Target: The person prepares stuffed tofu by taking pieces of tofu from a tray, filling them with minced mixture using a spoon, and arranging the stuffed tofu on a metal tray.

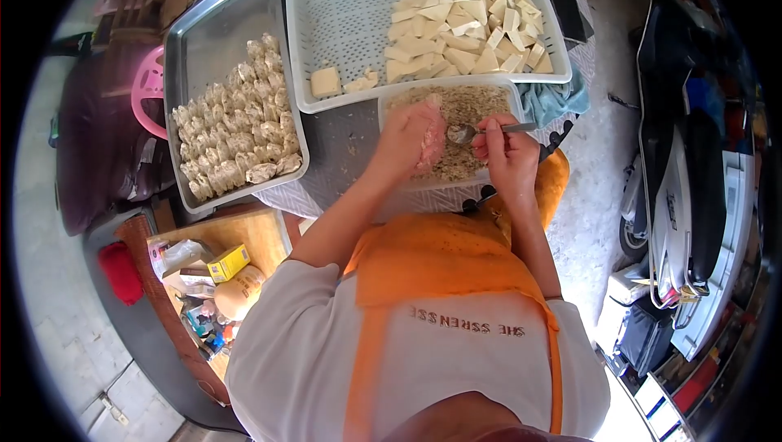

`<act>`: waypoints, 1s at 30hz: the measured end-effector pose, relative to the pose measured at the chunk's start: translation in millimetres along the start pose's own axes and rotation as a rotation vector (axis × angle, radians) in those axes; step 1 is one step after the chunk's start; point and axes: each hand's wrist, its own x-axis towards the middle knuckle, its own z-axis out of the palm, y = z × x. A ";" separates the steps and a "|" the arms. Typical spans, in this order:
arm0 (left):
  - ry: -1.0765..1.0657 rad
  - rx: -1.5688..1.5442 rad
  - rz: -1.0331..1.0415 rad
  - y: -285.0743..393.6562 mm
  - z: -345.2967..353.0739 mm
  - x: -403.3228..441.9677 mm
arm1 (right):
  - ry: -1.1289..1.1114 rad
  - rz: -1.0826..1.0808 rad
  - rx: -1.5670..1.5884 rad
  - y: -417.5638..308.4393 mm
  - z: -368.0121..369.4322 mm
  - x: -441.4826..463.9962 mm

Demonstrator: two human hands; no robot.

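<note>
My right hand [509,153] grips a metal spoon [519,127] by its handle. The bowl of the spoon points left, over a white tub [515,100] of brown crumbly filling [468,167]. My left hand [407,136] is at the tub's left side, close to the spoon's tip. Its fingers are curled, and whatever lies in them is hidden. Beyond the tub, cut pale tofu pieces [468,22] are heaped in a perforated white tray [342,14]. One tofu block [325,82] sits apart in that tray's near left corner, beside some broken bits [361,82].
At the left, a metal tray [220,35] carries rows of coated, lumpy pieces [240,128]. A teal cloth [562,100] and a dark phone [564,6] lie on the right. A yellow box [228,263] is among items on a lower wooden surface. A pink chair [148,92] stands behind the metal tray.
</note>
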 end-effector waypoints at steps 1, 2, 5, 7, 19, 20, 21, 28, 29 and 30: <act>-0.046 -0.050 -0.005 1.0 -1.4 0.8 | -0.001 0.004 0.004 0.9 -0.5 -0.2; -0.091 -0.100 -0.010 3.1 -4.1 1.7 | -0.001 -0.010 -0.005 1.0 -0.5 -0.5; -0.041 -0.041 -0.007 18.8 15.5 -1.8 | -0.002 -0.043 -0.033 0.8 -0.1 -0.9; 0.012 0.014 0.025 21.6 25.7 -1.7 | -0.002 -0.055 -0.055 0.7 -0.7 -0.9; 0.013 -0.001 -0.124 14.9 8.1 -1.9 | 0.008 -0.099 -0.121 2.6 -1.6 -1.9; 0.022 0.043 -0.102 18.1 12.0 -4.3 | 0.012 -0.095 -0.124 2.5 -1.9 -2.0; 0.032 0.087 -0.080 20.1 14.4 -5.2 | 0.014 -0.090 -0.126 2.1 -1.6 -1.9; -0.077 -0.104 -0.031 5.2 -3.8 0.7 | -0.026 -0.028 -0.062 1.1 -4.4 -3.8; -0.116 -0.170 -0.004 3.5 -9.7 3.3 | 0.017 0.002 0.004 -2.4 -3.6 -5.8; -0.155 -0.236 0.024 8.4 -7.9 3.6 | 0.058 0.032 0.070 -6.6 -1.8 -8.3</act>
